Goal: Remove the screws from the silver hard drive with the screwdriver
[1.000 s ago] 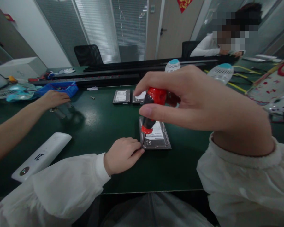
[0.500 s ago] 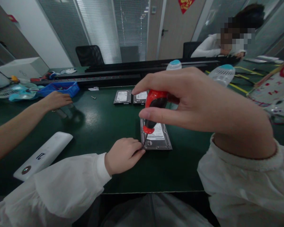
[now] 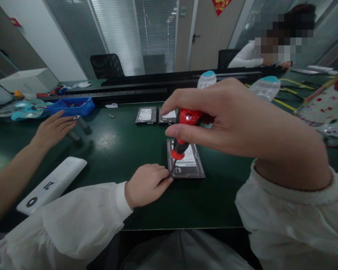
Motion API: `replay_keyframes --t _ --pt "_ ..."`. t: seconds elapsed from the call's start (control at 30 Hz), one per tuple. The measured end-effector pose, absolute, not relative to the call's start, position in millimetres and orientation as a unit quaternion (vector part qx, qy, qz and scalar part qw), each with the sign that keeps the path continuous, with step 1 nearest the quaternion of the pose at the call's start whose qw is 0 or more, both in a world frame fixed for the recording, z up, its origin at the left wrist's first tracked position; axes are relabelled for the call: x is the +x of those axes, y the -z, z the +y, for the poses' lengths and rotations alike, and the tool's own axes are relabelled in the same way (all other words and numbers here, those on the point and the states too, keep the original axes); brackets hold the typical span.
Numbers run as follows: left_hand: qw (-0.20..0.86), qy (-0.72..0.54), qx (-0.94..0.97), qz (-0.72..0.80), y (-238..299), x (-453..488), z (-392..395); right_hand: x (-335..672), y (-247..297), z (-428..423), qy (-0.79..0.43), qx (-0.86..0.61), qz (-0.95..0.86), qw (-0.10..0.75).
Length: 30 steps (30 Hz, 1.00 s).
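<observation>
Head view, one entry per item:

- Right hand (image 3: 242, 120): raised close to the camera, white sleeve at the wrist; thumb and forefinger clamped on the top of the screwdriver handle, the other fingers curled behind it.
- Screwdriver (image 3: 185, 129): red and black handle, held nearly upright and tilted slightly; its thin shaft runs down to the near left corner of the hard drive, tip on or just above the corner, hard to tell which at this size.
- Hard drive (image 3: 189, 165): lies flat on the green table (image 3: 115, 150), label side up, in front of the person, near the table's front edge.
- Left hand (image 3: 146, 183): rests on the table just left of the drive, knuckles up, fingers together and curled, fingertips touching the drive's near left corner beside the screwdriver tip; whether they pinch anything cannot be told.
- Two more hard drives (image 3: 145, 114): side by side, farther back on the table, well apart from the one being worked on.
- Loose screw (image 3: 110, 116): small, left of those drives.
- White oblong device (image 3: 52, 183): flat on the table at the left, marked with a number.
- Co-worker's hand (image 3: 52, 129): bare forearm from the left, fingers spread flat, beside small dark cylinders (image 3: 83, 124).
- Blue bin (image 3: 71, 106): behind that hand.
- Two white containers with teal tops (image 3: 266, 87): behind the right hand.
- Seated person (image 3: 250, 56): far right, at another table
</observation>
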<state>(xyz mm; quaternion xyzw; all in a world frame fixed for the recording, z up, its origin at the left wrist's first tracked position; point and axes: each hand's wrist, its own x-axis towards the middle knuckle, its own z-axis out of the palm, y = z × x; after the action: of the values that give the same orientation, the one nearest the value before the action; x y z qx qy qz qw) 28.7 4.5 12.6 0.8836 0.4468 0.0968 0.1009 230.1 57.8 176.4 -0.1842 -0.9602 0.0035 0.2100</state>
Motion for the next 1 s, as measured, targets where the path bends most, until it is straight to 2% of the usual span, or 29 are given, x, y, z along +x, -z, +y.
replay_keyframes --t 0.33,0.5,0.7,0.9,1.0 --pt "0.096 -0.1 0.884 0.447 -10.6 28.3 4.4 231.4 -176.8 56.1 -0.02 -0.155 -0.965 0.209" --pt "0.095 -0.096 0.884 0.447 -11.7 28.6 4.8 231.6 -175.4 57.7 0.025 -0.214 -0.952 0.215" --pt "0.097 -0.1 0.884 0.447 -11.8 28.7 4.0 233.7 -179.5 54.7 -0.042 -0.19 -0.964 0.184" --pt "0.094 -0.102 0.884 0.447 -11.6 28.7 3.8 233.9 -177.6 57.2 0.007 -0.236 -0.952 0.193" --pt "0.098 -0.1 0.883 0.448 -11.3 29.0 4.8 235.8 -179.4 56.4 -0.015 -0.215 -0.959 0.183"
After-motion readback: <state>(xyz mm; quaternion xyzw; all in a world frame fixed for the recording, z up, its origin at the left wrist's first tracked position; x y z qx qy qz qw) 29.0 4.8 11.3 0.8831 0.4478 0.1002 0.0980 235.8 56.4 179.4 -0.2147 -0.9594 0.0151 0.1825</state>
